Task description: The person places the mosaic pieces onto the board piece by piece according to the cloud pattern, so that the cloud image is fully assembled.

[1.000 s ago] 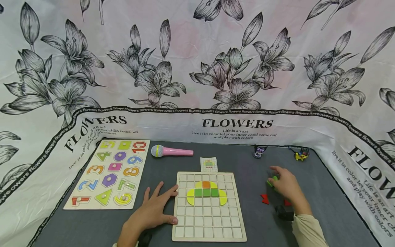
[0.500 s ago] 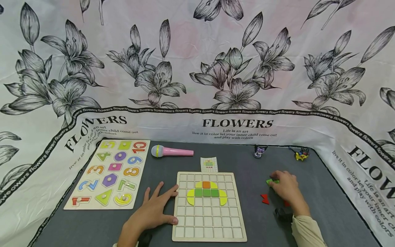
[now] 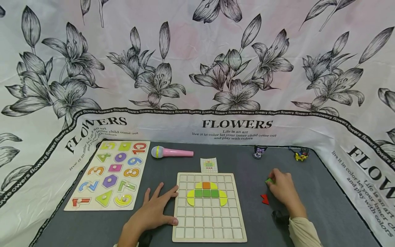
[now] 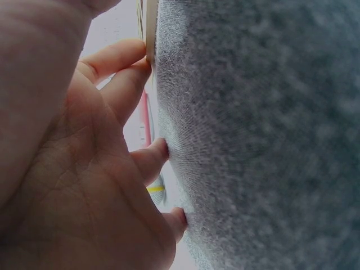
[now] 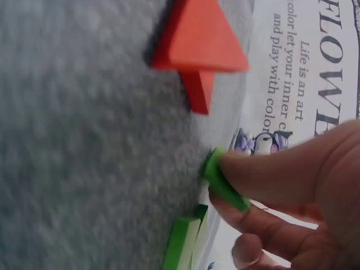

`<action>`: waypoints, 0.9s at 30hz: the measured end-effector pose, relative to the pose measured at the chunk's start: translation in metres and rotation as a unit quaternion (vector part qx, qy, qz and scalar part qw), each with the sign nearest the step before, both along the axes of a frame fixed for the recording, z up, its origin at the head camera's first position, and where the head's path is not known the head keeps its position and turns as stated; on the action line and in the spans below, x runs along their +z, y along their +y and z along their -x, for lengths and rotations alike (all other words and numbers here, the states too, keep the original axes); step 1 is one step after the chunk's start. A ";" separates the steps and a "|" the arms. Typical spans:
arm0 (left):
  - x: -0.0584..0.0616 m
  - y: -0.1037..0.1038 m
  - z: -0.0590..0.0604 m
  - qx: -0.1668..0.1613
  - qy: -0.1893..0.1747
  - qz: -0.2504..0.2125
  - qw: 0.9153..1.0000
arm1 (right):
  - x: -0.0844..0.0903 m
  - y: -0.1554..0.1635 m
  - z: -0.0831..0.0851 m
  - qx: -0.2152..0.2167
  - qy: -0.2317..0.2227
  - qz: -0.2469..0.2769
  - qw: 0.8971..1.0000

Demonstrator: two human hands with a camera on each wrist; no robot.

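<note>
A wooden grid board [image 3: 210, 223] lies on the table, with yellow rounded tiles [image 3: 191, 198], green square tiles [image 3: 206, 192] and an orange tile [image 3: 206, 185] set in its upper half. My left hand [image 3: 155, 211] rests at its left edge, fingers spread, the thumb and a fingertip touching the frame. To the right of the board, my right hand [image 3: 282, 187] pinches a green block [image 5: 225, 183] between thumb and fingers, just at the tabletop. More green blocks [image 5: 183, 242] lie close by in the right wrist view. Red triangle blocks [image 3: 264, 199] lie nearer to me.
A small pattern card [image 3: 209, 165] sits against the board's far edge. At left lies a number and shape puzzle [image 3: 108, 175]; a pink toy microphone [image 3: 172, 152] is behind. Two small figurines [image 3: 259, 152] stand at the back right, before a flower-printed cloth [image 3: 237, 120].
My right hand has shifted slightly left and closed its fingers on a green block. The left hand and the board have stayed in place.
</note>
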State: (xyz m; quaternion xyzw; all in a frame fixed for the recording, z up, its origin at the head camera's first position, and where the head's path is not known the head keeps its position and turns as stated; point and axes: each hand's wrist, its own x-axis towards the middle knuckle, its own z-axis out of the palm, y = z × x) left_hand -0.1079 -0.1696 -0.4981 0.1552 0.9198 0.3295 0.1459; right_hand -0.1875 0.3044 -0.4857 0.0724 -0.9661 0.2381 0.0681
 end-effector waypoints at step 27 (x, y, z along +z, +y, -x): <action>0.000 0.001 0.000 0.002 -0.001 0.001 1.000 | 0.006 -0.077 -0.017 0.089 0.029 0.121 0.988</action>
